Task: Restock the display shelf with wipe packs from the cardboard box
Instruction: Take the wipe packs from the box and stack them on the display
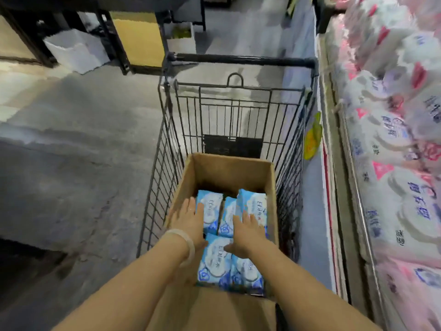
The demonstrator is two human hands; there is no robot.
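An open cardboard box sits inside a wire shopping cart. Several blue and white wipe packs lie in the box. My left hand, with a pale bangle on the wrist, reaches into the box at its left wall, fingers spread, beside a pack. My right hand lies flat, fingers apart, over the packs on the right side. Neither hand grips a pack. The display shelf runs along the right, stacked with pink and white packs.
The cart's black handle bar is at the far end. A yellow tag hangs on the shelf edge by the cart. Grey concrete floor spreads to the left, with a white box and a yellow panel farther back.
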